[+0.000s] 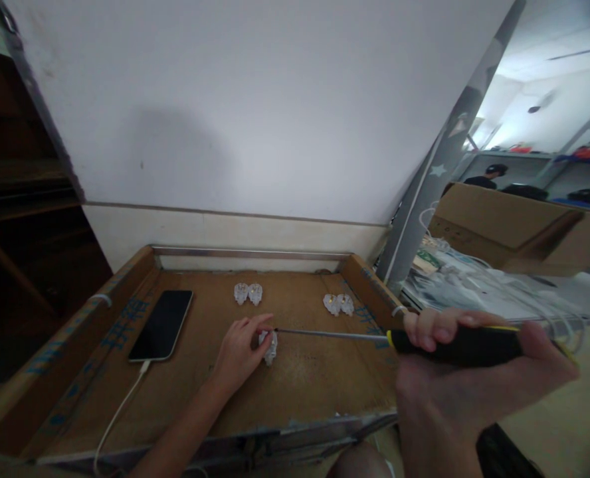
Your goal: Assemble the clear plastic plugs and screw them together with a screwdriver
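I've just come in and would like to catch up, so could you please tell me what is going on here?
A person's left hand holds a clear part on the tray, while the right hand grips a screwdriver. Its tip is at the left fingertips; whether it touches the part is unclear. Two similar parts lie farther back, and a phone lies at the left.

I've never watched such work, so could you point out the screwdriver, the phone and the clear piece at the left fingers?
Screwdriver [467, 349]: head view, on the black handle.
Phone [161, 325]: head view, on the dark screen.
Clear piece [270, 352]: head view, on its lower part.
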`<state>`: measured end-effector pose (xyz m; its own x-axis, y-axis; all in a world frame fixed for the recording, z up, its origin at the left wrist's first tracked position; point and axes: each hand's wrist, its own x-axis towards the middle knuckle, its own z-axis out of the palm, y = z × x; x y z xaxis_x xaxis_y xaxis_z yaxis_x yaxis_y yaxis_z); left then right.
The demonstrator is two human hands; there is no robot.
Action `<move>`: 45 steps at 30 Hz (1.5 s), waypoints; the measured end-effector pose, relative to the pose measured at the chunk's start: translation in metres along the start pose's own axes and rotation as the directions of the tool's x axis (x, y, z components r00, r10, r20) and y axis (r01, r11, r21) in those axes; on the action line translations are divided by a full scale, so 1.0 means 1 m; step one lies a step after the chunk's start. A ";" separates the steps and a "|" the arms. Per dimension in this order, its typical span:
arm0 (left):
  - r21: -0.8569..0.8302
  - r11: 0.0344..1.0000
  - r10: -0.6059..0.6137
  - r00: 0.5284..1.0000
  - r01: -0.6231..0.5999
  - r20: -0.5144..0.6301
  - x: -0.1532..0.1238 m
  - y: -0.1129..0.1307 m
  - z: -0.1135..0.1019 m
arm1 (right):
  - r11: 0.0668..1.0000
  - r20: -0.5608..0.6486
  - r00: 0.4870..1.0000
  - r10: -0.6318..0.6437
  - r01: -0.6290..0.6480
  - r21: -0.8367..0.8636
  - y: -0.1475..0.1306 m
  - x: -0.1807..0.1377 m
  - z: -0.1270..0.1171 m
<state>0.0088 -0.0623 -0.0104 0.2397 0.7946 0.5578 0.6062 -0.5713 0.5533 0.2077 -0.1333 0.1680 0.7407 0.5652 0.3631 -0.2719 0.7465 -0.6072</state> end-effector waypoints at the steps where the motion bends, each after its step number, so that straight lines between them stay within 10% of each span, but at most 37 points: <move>1: -0.003 1.000 0.001 1.000 -0.001 0.000 0.000 0.000 0.000 | 1.000 0.011 1.000 -0.016 0.016 -0.012 -0.001 -0.001 0.002; 45: 0.121 0.992 -0.063 0.978 0.039 0.199 -0.002 0.002 -0.007 | 0.989 0.370 0.921 0.126 -0.090 -0.115 0.028 -0.019 0.072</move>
<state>0.0042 -0.0669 -0.0058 0.3474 0.8537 0.3879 0.7026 -0.5109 0.4953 0.1423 -0.0975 0.1948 0.4205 0.7444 0.5187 -0.2644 0.6474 -0.7148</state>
